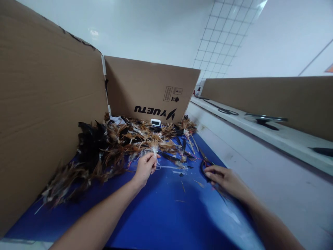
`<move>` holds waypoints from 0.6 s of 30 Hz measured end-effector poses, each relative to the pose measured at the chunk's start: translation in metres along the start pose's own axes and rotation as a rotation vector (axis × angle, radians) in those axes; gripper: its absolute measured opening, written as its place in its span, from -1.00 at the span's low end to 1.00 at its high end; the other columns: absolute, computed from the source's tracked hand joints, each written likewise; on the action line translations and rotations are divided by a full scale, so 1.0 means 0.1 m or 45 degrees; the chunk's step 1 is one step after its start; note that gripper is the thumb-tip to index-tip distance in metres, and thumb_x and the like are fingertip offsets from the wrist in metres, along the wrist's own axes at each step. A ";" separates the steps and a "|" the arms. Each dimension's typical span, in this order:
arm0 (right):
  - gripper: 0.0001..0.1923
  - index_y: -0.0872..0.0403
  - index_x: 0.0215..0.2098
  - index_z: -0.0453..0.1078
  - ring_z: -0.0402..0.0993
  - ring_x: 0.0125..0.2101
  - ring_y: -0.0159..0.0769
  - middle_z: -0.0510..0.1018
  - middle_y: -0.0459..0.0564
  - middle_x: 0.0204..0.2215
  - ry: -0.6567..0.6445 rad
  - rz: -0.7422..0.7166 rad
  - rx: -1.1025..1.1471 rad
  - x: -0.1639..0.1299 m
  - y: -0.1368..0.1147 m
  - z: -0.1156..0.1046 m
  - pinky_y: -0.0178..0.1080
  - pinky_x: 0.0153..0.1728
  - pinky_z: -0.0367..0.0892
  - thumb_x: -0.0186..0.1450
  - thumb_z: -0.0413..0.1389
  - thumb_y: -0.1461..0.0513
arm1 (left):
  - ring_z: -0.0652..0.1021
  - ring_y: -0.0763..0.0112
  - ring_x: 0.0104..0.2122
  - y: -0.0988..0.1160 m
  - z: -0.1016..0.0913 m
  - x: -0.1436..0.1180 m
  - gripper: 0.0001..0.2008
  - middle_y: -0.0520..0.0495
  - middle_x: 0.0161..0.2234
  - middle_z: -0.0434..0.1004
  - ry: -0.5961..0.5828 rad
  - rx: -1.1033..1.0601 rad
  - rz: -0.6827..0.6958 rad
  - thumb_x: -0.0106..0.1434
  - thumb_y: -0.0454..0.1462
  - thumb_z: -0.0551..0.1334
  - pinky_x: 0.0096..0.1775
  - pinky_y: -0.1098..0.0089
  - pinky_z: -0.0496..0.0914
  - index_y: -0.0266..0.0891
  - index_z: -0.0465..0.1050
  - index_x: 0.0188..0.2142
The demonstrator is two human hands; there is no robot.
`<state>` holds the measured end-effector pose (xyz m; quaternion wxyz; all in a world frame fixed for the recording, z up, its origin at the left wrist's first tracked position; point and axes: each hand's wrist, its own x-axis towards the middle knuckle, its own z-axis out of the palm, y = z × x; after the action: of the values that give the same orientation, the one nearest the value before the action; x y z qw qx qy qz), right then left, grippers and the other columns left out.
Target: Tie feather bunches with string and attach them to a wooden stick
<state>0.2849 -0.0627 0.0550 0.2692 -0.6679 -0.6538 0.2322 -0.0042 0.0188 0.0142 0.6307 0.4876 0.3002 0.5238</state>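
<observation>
My left hand [144, 169] pinches the pale quill end of a brown feather bundle [153, 147] at the near edge of a heap of brown and black feathers [109, 146]. That heap lies on a blue mat [161, 208]. Further right, my right hand [225, 180] rests on the mat with its fingers on the black handles of a pair of scissors [204, 166]. Whether the fingers grip the handles is not clear.
Cardboard walls stand at the left [44, 104] and at the back [148, 88], the back one printed upside down. A small white device [155, 122] sits by the back wall. A white ledge [260, 128] at the right carries more scissors [265, 119].
</observation>
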 end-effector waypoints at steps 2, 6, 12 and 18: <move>-0.76 0.08 -0.29 0.40 0.41 -0.50 -0.26 0.53 0.02 -0.43 0.166 -0.052 -0.280 0.14 0.13 -0.05 -0.21 -0.43 0.28 0.20 0.03 0.10 | 0.17 0.71 -0.74 0.00 0.00 0.00 -0.69 0.15 -0.63 0.17 -0.006 0.009 0.010 0.11 -0.07 0.20 -0.69 0.59 0.01 -0.30 0.38 -0.33; -0.80 0.07 -0.30 0.38 0.45 -0.30 -0.15 0.53 0.10 -0.32 0.200 0.205 -0.813 0.42 0.35 -0.08 -0.20 -0.34 0.25 0.23 -0.04 0.18 | 0.16 0.71 -0.74 0.00 -0.01 0.00 -0.69 0.14 -0.63 0.16 -0.019 0.045 0.035 0.14 -0.08 0.17 -0.69 0.59 0.01 -0.32 0.37 -0.32; -0.74 0.13 -0.21 0.33 0.45 -0.22 -0.08 0.49 0.19 -0.25 0.045 0.391 -0.981 0.67 0.58 -0.05 -0.22 -0.34 0.24 0.13 0.08 0.22 | 0.18 0.70 -0.73 -0.01 -0.02 0.00 -0.68 0.14 -0.63 0.17 -0.033 0.102 0.035 0.14 -0.07 0.16 -0.68 0.59 0.03 -0.32 0.39 -0.32; -0.52 0.12 -0.10 0.22 0.48 -0.31 -0.09 0.52 0.14 -0.33 -0.047 0.493 -0.949 0.74 0.64 -0.10 -0.26 -0.44 0.23 0.02 0.17 0.20 | 0.17 0.70 -0.74 -0.03 -0.02 0.00 -0.70 0.14 -0.64 0.18 -0.029 0.148 0.028 0.15 -0.09 0.15 -0.69 0.59 0.03 -0.31 0.39 -0.33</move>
<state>0.3426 0.0105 0.0233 -0.0513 -0.8260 -0.5601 0.0380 -0.0048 0.0197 0.0112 0.5987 0.5326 0.3176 0.5070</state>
